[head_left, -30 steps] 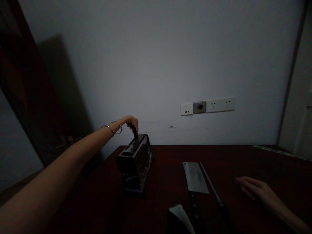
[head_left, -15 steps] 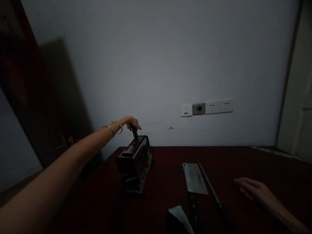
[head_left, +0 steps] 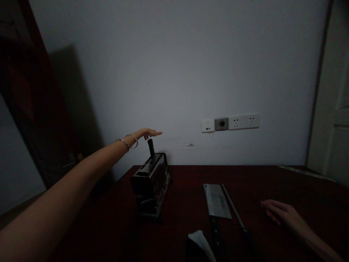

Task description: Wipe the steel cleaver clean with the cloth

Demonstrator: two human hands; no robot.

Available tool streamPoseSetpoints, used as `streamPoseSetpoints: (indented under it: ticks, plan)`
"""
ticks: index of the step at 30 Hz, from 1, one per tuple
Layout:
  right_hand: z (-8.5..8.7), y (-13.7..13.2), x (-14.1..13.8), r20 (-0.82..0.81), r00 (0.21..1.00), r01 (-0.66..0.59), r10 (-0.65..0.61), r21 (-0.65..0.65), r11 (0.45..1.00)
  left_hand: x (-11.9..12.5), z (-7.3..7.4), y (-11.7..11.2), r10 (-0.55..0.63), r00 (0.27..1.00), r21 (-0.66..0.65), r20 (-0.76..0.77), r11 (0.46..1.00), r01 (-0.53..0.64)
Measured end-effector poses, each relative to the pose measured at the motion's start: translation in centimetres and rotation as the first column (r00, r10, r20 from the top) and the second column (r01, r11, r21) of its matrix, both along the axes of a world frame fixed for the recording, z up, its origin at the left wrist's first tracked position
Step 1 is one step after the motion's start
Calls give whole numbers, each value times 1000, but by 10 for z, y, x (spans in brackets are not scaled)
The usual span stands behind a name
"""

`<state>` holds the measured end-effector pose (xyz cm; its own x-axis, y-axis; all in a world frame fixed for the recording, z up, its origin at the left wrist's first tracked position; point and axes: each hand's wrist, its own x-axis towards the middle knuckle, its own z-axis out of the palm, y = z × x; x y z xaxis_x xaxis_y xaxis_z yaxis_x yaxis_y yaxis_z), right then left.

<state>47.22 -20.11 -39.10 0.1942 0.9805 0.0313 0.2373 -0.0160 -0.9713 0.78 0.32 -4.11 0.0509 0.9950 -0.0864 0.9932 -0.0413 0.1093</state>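
My left hand point(head_left: 150, 133), with two bangles at its wrist, hovers with fingers stretched out just above a black knife handle point(head_left: 151, 147). That handle stands up from a slot in the knife block point(head_left: 149, 182), a dark box with shiny sides at the table's left. My right hand point(head_left: 280, 213) rests on the tabletop at the right, holding nothing, its fingers loosely extended. Between the hands lie a cleaver point(head_left: 217, 200) with a black riveted handle and a thin sharpening steel point(head_left: 233, 205). The steel's dark handle fades into shadow at the bottom.
A dark object with a pale cloth-like top point(head_left: 201, 242) sits at the near edge beside the cleaver's handle. The dark red table point(head_left: 188, 182) meets a wall with sockets point(head_left: 244, 122). A flat strip point(head_left: 305, 173) lies at the back right.
My left hand has let go of the knife handle, lifting slightly and straightening its fingers. The knife stays upright in the block. My right hand has hardly moved.
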Motion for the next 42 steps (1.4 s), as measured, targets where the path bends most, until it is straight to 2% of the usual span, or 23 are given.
streamPoseSetpoints:
  ticks: [10, 17, 20, 24, 27, 29, 30, 31, 32, 34, 36, 38, 40, 42]
  plan:
    - [-2, 0, 1, -27, 1000, -7, 7, 4, 1000, 16, 16, -16, -119, 987, 174, -111, 975, 137]
    - [5, -3, -5, -17, 1000, -4, 5, 34, 999, 51, 23, -39, -125, 960, 343, -249, 916, 208]
    - [6, -3, -7, -22, 1000, -1, 1, 38, 999, 75, 19, -53, -155, 935, 445, -319, 847, 292]
    - [6, -3, -9, -32, 999, 29, -27, 65, 998, 110, 2, -76, -265, 877, 552, -401, 694, 462]
    - [10, -6, -12, -25, 999, 46, -44, 79, 996, 135, -23, -92, -377, 862, 598, -339, 621, 507]
    - [13, -8, -14, -21, 998, 57, -55, 80, 995, 151, -49, -102, -484, 850, 627, -207, 602, 495]
    - [15, -9, -16, -18, 998, 58, -57, 82, 995, 157, -66, -106, -540, 836, 634, -101, 613, 472]
    - [16, -10, -16, -16, 998, 58, -56, 85, 995, 163, -85, -109, -578, 815, 632, 42, 647, 427]
    - [17, -11, -17, -13, 998, 56, -55, 89, 995, 168, -106, -113, -592, 775, 609, 222, 705, 364]
    - [17, -11, -18, -9, 998, 55, -55, 99, 994, 172, -150, -118, -489, 644, 484, 588, 851, 203]
    - [17, -11, -18, -8, 998, 57, -56, 106, 993, 169, -195, -121, -412, 626, 428, 662, 893, 135]
    - [17, -10, -18, -7, 998, 55, -55, 108, 993, 161, -233, -119, -324, 621, 383, 714, 923, 41]
    - [17, -10, -18, -2, 999, 51, -51, 107, 993, 150, -263, -114, -237, 605, 325, 760, 945, -38]
    - [17, -10, -19, 3, 999, 49, -49, 110, 993, 139, -284, -108, -172, 577, 264, 799, 961, -80]
